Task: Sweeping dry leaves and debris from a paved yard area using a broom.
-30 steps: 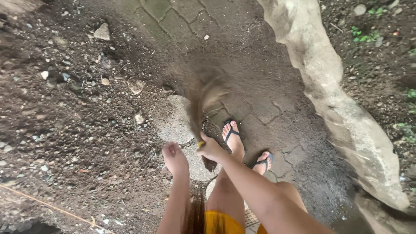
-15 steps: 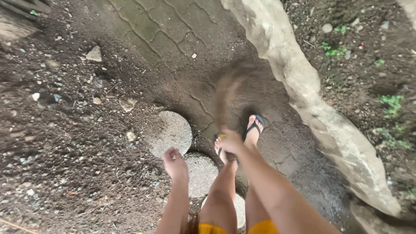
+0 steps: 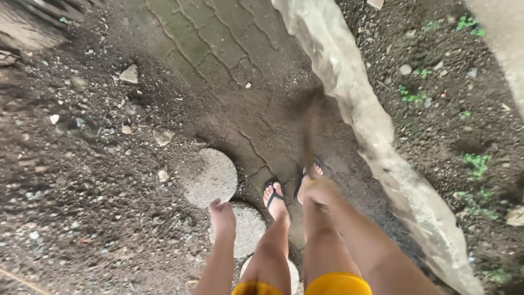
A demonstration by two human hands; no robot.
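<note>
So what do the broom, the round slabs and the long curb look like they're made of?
Broom: thin brown bristles, likely stiff plant fibre, though motion blur hides detail; the right hand grips it. Round slabs: pale grey and speckled, probably cast concrete with a rough finish. Curb: light, uneven and matte, apparently rough cement or stone. Left hand holds nothing visible.

Stiff straw-fibre broom [image 3: 309, 128], rough matt concrete kerb [image 3: 349, 93], mossy paving bricks [image 3: 213, 41], gritty stepping stone [image 3: 210, 175], loose soil [image 3: 82, 191]

Brown broom [image 3: 310, 128], yellow shorts [image 3: 338, 284], dark flip-flops [image 3: 274, 198], greenish interlocking pavers [image 3: 213, 41], grey round stones [image 3: 210, 176].
</note>
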